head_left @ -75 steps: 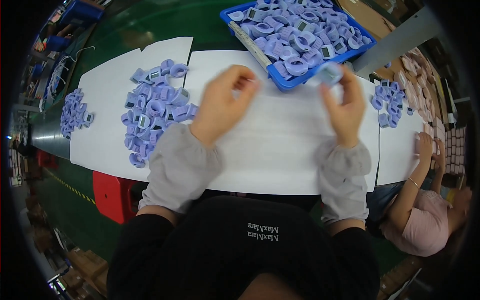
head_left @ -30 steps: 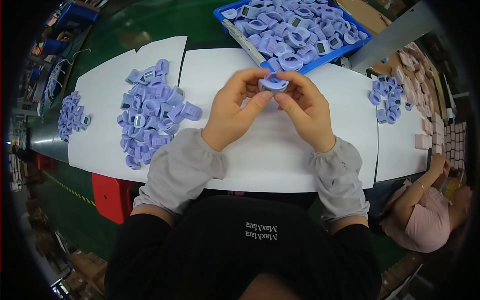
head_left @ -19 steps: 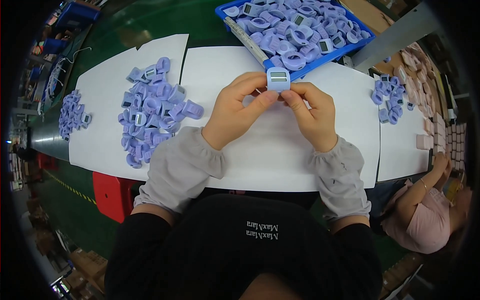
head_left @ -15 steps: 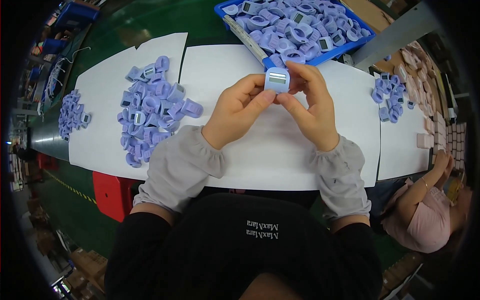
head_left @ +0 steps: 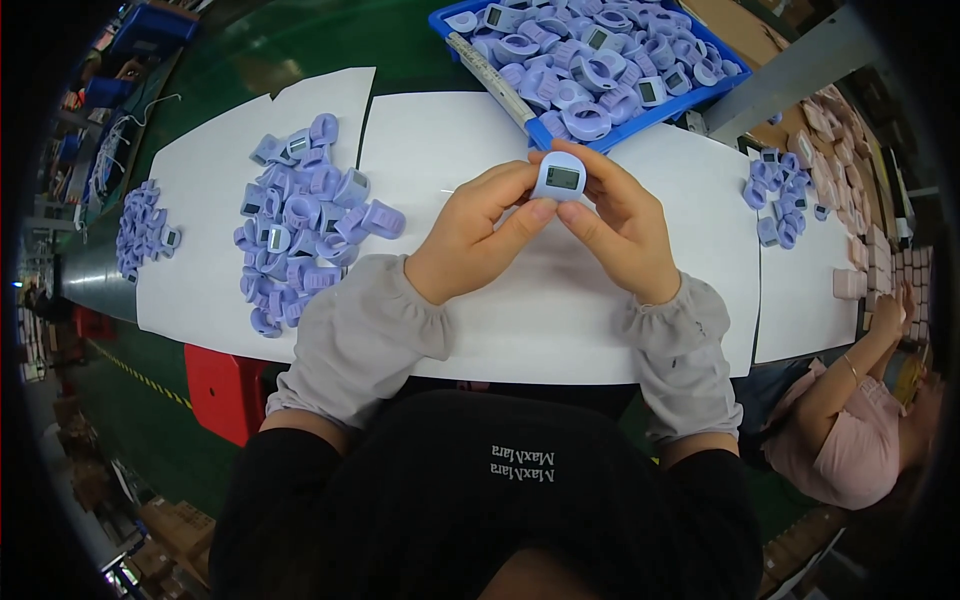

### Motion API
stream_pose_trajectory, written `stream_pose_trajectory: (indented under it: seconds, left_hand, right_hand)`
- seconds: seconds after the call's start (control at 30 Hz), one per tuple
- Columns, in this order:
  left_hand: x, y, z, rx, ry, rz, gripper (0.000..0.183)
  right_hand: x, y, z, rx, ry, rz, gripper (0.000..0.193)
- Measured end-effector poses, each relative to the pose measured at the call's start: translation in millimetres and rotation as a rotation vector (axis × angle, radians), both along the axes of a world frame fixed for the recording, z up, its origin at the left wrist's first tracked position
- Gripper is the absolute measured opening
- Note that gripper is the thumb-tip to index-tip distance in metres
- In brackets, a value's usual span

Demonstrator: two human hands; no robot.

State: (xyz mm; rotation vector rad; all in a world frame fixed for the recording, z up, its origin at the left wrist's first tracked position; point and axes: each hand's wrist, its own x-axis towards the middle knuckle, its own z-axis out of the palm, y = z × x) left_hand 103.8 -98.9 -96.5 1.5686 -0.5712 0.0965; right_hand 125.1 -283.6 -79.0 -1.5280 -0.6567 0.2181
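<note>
In front of me, over the white-covered table (head_left: 550, 325), a small lavender ring-shaped gadget with a grey screen (head_left: 562, 177) is held up in both hands. My left hand (head_left: 473, 238) is closed on its left side, thumb at the lower edge. From the right, my right hand (head_left: 630, 230) grips it too, with the thumb below and fingers behind. Dark marks show on the screen, which faces me. The gadget's back is hidden by my fingers. A pile of similar lavender gadgets (head_left: 302, 210) lies to the left.
A blue tray (head_left: 640, 127) heaped with the same gadgets stands at the far side, beside a grey post (head_left: 790, 75). Smaller lavender groups lie far left (head_left: 143, 225) and right (head_left: 778, 190). A red stool (head_left: 225, 395) is at left; a co-worker (head_left: 840, 430) sits at right.
The gadget has turned in my hands: its face is now more rounded toward me and marks show on the screen. My right fingers have closed in behind it.
</note>
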Motion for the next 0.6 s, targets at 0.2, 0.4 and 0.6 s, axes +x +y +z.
stream_pose_trajectory:
  seconds: [0.2, 0.4, 0.6]
  left_hand:
    - [-0.2, 0.1, -2.5, -0.005, 0.013, -0.002, 0.025]
    - [-3.1, -1.1, -1.0, -0.026, 0.101, -0.044, 0.026]
    - [-3.2, -0.9, -1.5, -0.012, 0.124, -0.037, 0.027]
  right_hand:
    - [0.2, -1.0, 1.2, 0.007, -0.016, 0.011, 0.050]
    - [-2.0, 1.2, -0.6, 0.012, -0.058, -0.068, 0.045]
    - [-1.3, 2.5, -2.9, 0.028, -0.108, -0.123, 0.040]
